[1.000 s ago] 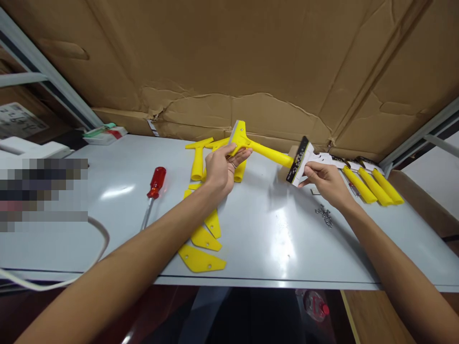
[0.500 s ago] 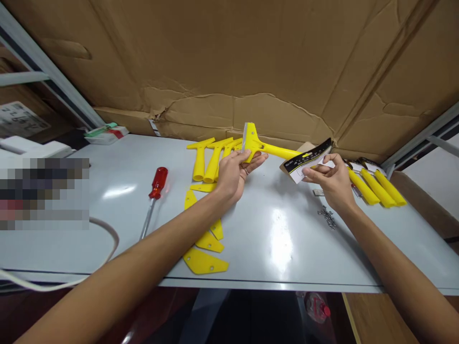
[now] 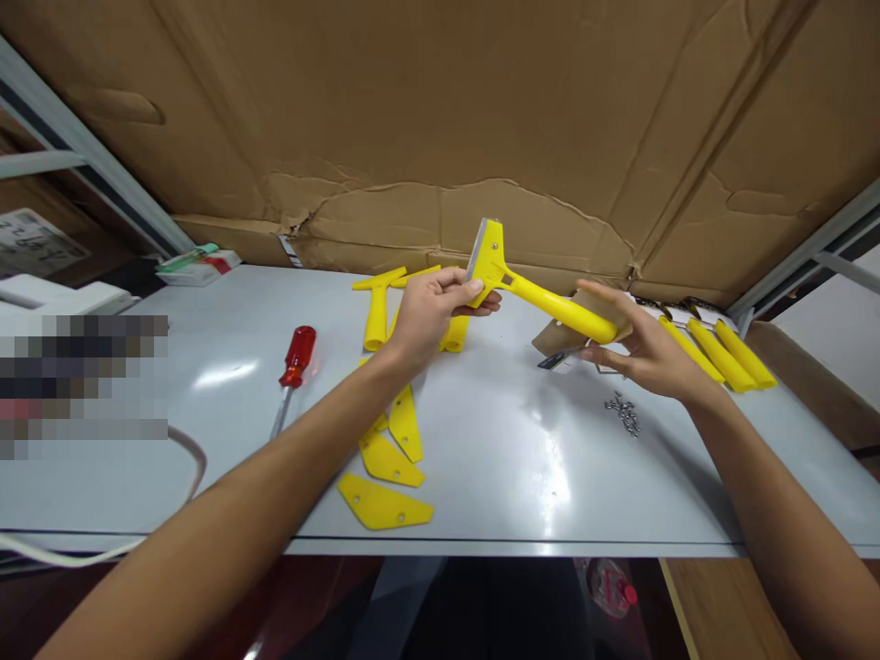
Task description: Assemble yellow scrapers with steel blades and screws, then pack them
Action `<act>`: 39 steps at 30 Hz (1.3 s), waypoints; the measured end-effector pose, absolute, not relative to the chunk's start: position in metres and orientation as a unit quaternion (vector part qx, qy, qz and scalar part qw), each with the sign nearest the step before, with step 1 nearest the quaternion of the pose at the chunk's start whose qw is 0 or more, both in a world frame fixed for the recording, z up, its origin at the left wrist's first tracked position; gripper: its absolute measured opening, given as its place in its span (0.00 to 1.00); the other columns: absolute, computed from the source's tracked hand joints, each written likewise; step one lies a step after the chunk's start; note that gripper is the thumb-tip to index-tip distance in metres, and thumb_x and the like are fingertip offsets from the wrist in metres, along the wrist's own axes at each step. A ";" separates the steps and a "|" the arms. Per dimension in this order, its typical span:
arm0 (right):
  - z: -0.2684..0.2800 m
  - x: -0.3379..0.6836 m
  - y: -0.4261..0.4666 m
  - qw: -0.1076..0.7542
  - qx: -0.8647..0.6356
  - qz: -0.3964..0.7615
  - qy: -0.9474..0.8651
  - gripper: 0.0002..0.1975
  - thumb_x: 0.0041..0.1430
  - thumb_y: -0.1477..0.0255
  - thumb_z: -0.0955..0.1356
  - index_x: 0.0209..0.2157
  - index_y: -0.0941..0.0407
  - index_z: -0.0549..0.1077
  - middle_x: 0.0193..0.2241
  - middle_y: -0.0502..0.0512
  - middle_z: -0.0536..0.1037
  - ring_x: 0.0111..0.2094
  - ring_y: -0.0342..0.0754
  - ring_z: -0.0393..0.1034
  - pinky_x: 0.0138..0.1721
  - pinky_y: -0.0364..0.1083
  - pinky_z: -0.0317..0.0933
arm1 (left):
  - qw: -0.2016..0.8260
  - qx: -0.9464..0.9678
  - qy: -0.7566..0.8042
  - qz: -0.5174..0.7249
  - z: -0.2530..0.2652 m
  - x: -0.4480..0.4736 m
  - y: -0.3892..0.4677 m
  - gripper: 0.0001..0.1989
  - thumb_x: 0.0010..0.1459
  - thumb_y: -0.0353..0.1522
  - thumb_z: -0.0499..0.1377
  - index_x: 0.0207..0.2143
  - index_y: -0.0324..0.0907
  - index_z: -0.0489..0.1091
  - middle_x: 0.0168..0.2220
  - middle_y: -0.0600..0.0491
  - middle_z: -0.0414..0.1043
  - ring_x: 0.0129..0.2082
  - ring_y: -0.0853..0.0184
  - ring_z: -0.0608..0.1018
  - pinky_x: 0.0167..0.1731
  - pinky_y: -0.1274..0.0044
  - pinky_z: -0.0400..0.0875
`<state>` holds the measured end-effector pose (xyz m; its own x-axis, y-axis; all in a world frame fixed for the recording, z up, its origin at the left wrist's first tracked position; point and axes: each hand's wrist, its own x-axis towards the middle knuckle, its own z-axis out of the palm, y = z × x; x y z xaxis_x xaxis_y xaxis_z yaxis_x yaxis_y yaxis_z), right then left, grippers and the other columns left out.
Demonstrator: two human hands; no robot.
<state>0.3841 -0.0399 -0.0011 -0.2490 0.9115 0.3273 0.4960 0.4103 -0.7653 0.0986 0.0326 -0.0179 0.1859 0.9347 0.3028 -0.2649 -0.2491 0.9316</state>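
My left hand [image 3: 433, 316] pinches the head of a yellow scraper [image 3: 550, 307], whose metal blade edge faces left. The scraper is held above the table, its handle slanting down to the right. At the handle's end my right hand [image 3: 653, 353] is closed around a printed cardboard packaging card [image 3: 554, 339], with its brown back showing. The card lies against the handle end, and my fingers partly hide it. Yellow T-shaped scraper handles [image 3: 376, 316] stand behind my left hand. Flat yellow plates with holes [image 3: 386, 502] lie below my left forearm.
A red-handled screwdriver [image 3: 300, 353] lies left of my arm. Small screws [image 3: 623, 414] sit in a pile below my right hand. Yellow scrapers with cards [image 3: 746, 355] lie at the right. Cardboard [image 3: 440, 119] walls the back. A white cable [image 3: 196, 458] crosses the left.
The card has turned from its black printed front to its brown back. My right hand has shifted to the handle's end, and the scraper now slopes more steeply.
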 end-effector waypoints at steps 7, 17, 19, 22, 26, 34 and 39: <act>-0.004 0.390 -0.037 0.410 -0.460 0.325 -0.717 0.46 0.51 0.61 0.81 0.69 0.41 0.63 0.57 0.56 0.77 0.42 0.56 0.80 0.44 0.54 0.77 | 0.441 0.630 0.270 0.580 -0.004 0.090 0.030 0.08 0.59 0.33 0.67 0.36 0.36 0.80 0.31 0.48 0.81 0.30 0.66 0.82 0.37 0.76 0.77; -0.008 0.382 -0.037 0.405 -0.466 0.304 -0.726 0.45 0.53 0.57 0.79 0.69 0.42 0.61 0.52 0.57 0.78 0.39 0.56 0.78 0.38 0.56 0.77 | 0.441 0.649 0.286 0.549 -0.006 0.093 0.025 0.09 0.58 0.36 0.67 0.35 0.38 0.81 0.32 0.49 0.82 0.32 0.64 0.82 0.37 0.74 0.78; -0.012 0.374 -0.038 0.421 -0.455 0.305 -0.723 0.46 0.53 0.58 0.80 0.69 0.42 0.61 0.56 0.57 0.76 0.42 0.56 0.79 0.42 0.57 0.78 | 0.453 0.660 0.280 0.530 -0.009 0.100 0.018 0.10 0.58 0.37 0.68 0.37 0.38 0.81 0.32 0.49 0.83 0.32 0.64 0.83 0.38 0.73 0.78; -0.015 0.363 -0.042 0.453 -0.445 0.298 -0.712 0.48 0.53 0.59 0.80 0.70 0.45 0.58 0.57 0.59 0.75 0.45 0.58 0.80 0.44 0.57 0.79 | 0.455 0.698 0.276 0.479 -0.020 0.113 0.006 0.11 0.60 0.39 0.66 0.36 0.40 0.81 0.34 0.49 0.83 0.33 0.64 0.82 0.38 0.73 0.76; -0.017 0.354 -0.046 0.459 -0.445 0.298 -0.709 0.45 0.58 0.59 0.77 0.71 0.44 0.55 0.62 0.62 0.72 0.44 0.57 0.80 0.38 0.54 0.80 | 0.376 0.743 0.294 0.470 -0.033 0.126 -0.003 0.10 0.61 0.39 0.65 0.35 0.42 0.82 0.39 0.48 0.81 0.44 0.60 0.79 0.49 0.68 0.73; -0.021 0.338 -0.051 0.475 -0.440 0.326 -0.689 0.45 0.66 0.60 0.72 0.74 0.41 0.44 0.36 0.53 0.76 0.24 0.49 0.75 0.19 0.47 0.70 | 0.421 0.724 0.253 0.485 -0.022 0.127 -0.006 0.16 0.62 0.46 0.65 0.38 0.44 0.82 0.48 0.46 0.75 0.50 0.59 0.76 0.49 0.69 0.73; -0.018 0.338 -0.053 0.432 -0.434 0.325 -0.721 0.50 0.64 0.60 0.73 0.74 0.39 0.37 0.43 0.54 0.76 0.28 0.48 0.76 0.26 0.48 0.73 | 0.531 0.634 0.319 0.462 -0.017 0.122 -0.001 0.12 0.49 0.39 0.75 0.32 0.42 0.84 0.35 0.49 0.81 0.36 0.63 0.79 0.40 0.72 0.74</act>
